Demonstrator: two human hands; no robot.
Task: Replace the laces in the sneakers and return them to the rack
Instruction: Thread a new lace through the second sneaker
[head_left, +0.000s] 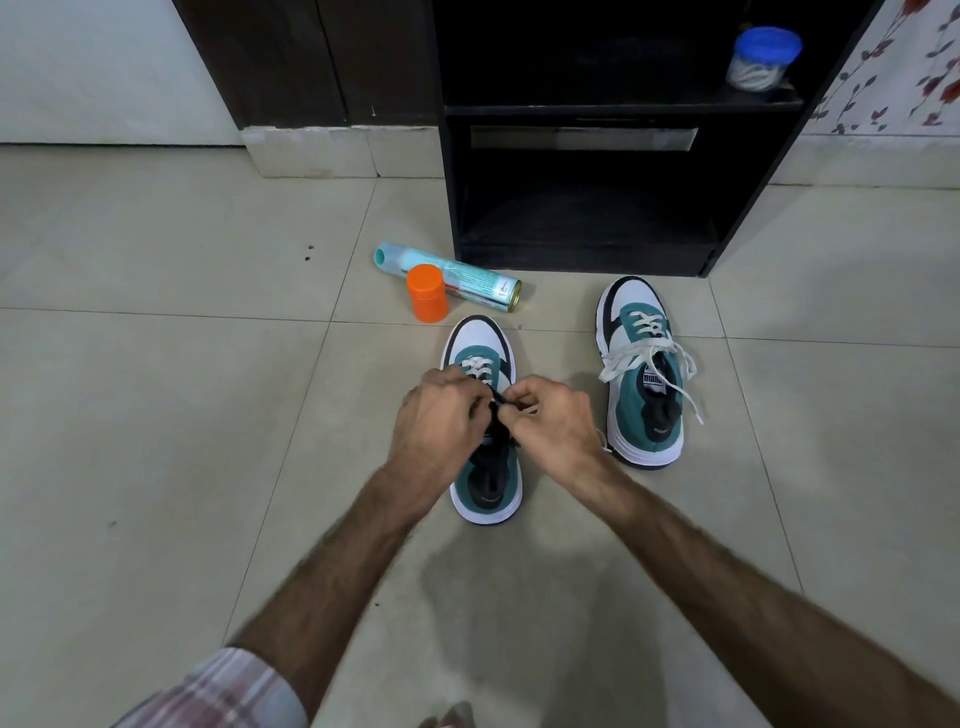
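On the floor, working from the left, an orange-capped bottle stands upright with a pale blue spray can lying on its side just behind it, both a little beyond the toe of the near sneaker. They look pushed aside to keep the working spot free, and neither blocks the hands.

That sneaker sits toe-away from the person, probably so the eyelets face up and within easy reach. The left hand is curled over its tongue area, fingertips pinching what seems to be a dark lace. The right hand meets it from the other side, fingers also bent and nipping the same strand; a white lace crosses the lower eyelets nearer the toe. Which lace is going in and which coming out I cannot tell.

Further right, well apart, the second sneaker stands with its white lace loosely strung, ends trailing on the tiles.

Behind it is the dark rack, its lower shelf bare and open for the pair. A blue-lidded jar sits on the upper shelf.
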